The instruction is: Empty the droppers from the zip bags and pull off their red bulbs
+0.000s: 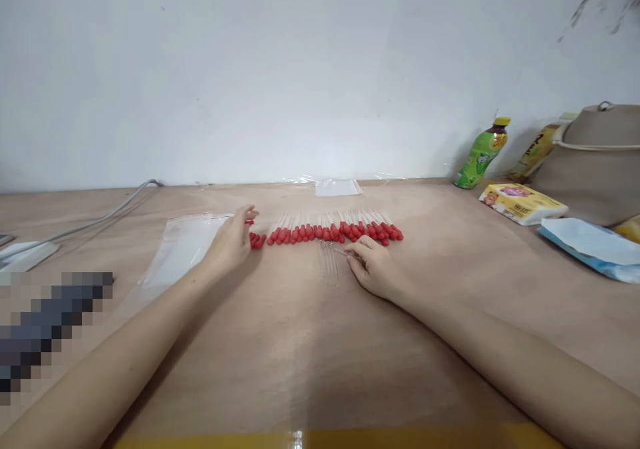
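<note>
My left hand (233,239) is at the left end of a row of clear thin tubes with red rubber bulbs (305,233), like droppers. Its fingers are apart and curved beside some red bulbs (257,241), which it partly hides; no held thing shows clearly. My right hand (373,267), in front of the row, pinches a thin clear tube (342,252) between thumb and fingers. Several bare clear tubes (329,263) lie side by side just left of those fingertips. In the row, the red ends point toward me and the thin stems toward the wall.
Clear plastic bags (187,249) lie left of the row, and a small white bag (337,187) near the wall. A grey cable (110,215) crosses the left. A green bottle (483,152), a yellow tissue pack (523,203), a blue-white packet (595,245) and a bag (595,169) stand right.
</note>
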The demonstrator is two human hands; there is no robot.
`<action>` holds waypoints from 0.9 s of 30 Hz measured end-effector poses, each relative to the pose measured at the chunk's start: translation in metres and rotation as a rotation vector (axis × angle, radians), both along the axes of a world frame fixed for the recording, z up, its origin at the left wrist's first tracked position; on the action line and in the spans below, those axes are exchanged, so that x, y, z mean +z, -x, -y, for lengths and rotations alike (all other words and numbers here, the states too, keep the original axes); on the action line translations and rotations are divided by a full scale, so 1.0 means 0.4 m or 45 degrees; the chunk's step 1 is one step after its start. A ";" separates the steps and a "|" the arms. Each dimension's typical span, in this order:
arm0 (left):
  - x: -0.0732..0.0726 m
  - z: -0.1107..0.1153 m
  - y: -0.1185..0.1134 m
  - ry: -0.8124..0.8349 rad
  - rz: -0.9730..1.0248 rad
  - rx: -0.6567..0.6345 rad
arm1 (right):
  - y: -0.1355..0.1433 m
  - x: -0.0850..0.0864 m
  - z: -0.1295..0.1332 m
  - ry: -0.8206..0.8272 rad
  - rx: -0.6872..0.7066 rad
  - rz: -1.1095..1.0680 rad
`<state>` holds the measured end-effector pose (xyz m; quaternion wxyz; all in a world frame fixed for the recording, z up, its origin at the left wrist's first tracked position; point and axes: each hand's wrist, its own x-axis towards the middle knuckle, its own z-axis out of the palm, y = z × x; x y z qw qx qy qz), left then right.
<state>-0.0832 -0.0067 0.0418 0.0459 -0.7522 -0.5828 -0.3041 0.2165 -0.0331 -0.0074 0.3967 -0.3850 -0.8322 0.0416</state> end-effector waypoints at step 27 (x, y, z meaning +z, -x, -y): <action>-0.042 -0.022 -0.026 -0.063 -0.253 0.002 | 0.034 0.024 0.021 0.219 0.070 -0.073</action>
